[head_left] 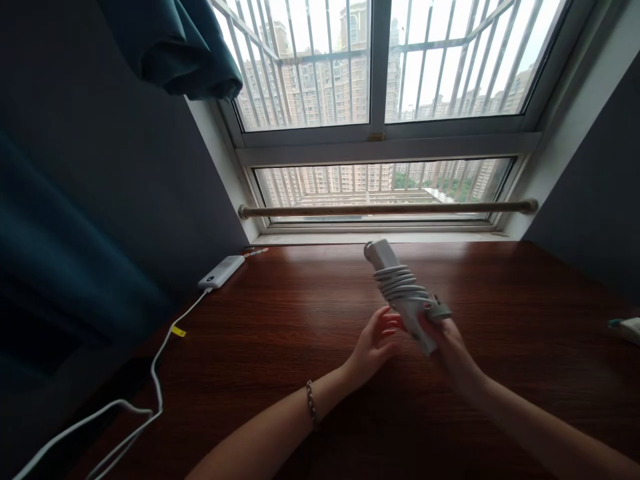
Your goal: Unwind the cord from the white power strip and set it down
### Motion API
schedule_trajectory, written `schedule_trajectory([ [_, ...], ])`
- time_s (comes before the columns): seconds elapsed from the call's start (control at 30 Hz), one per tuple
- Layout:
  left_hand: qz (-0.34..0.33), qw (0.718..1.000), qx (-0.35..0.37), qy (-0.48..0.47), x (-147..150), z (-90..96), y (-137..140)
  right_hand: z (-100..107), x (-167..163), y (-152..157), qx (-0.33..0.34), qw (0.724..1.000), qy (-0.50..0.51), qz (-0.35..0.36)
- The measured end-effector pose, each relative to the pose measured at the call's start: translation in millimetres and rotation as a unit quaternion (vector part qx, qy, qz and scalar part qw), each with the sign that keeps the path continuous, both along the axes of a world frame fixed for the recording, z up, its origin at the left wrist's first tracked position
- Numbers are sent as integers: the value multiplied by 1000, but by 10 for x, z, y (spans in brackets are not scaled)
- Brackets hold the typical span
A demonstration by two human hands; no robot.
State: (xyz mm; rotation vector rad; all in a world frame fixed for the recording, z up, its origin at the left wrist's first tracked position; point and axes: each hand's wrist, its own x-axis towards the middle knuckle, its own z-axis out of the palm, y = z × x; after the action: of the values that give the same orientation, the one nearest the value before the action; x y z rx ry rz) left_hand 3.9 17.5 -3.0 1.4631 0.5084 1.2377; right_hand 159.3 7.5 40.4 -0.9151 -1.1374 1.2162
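While a dark wooden surface (300, 320) stretches out under the window (380, 113), a white power strip (403, 293) is held up above it, a little right of the middle. Its cord (400, 283) is wound around its body in neat loops, likely so that the long cord stays tidy and does not hang loose. The lower end of the strip is gripped by the right hand (447, 340), with the fingers closed around it, and the flat plug (439, 311) is pinned near the thumb, which seems to stop the loops from coming undone. The strip is tilted, with its far end pointing up and away toward the window. The left hand (373, 343) is curled and half open, and its fingertips are touching or almost touching the side of the strip; which one cannot be told. It seems to be kept there to steady the strip. A thin bracelet (311, 403) is worn on the left wrist. Far to the left, near the wall, a white power bank (221, 271) is lying flat, and a white cable (150, 373) is plugged into it and runs off the near edge. A dark curtain (170, 47) is bunched up above, so light is let in.
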Motion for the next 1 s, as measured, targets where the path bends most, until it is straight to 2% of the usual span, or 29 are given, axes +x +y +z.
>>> schedule_trajectory([
  [0.03, -7, 999, -21, -34, 8, -4, 27, -66, -114, 21, -20, 999, 11, 29],
  [0.1, -4, 995, -62, -73, 7, 5, 59, -199, -266, 34, -25, 999, 10, 30],
  [0.23, -5, 985, -143, -95, -38, 15, 48, -416, -350, 32, 28, 998, -47, 11],
  [0.4, -67, 957, -238, -152, -69, -37, 39, -552, -316, 6, 90, 978, -188, -24],
  [0.5, -78, 949, -247, -178, -72, -40, 58, -604, -291, -21, 137, 944, -295, -54],
  [0.6, -69, 950, -253, -168, -75, -24, 58, -634, -276, -38, 169, 919, -349, -70],
  [0.7, -39, 952, -259, -162, -77, -14, 42, -627, -281, -41, 182, 913, -351, -99],
  [0.83, 0, 952, -251, -173, -80, -25, 39, -565, -317, -29, 215, 898, -337, -187],
  [1.0, 47, 947, -254, -190, -75, -26, 60, -489, -330, 13, 277, 881, -340, -178],
])
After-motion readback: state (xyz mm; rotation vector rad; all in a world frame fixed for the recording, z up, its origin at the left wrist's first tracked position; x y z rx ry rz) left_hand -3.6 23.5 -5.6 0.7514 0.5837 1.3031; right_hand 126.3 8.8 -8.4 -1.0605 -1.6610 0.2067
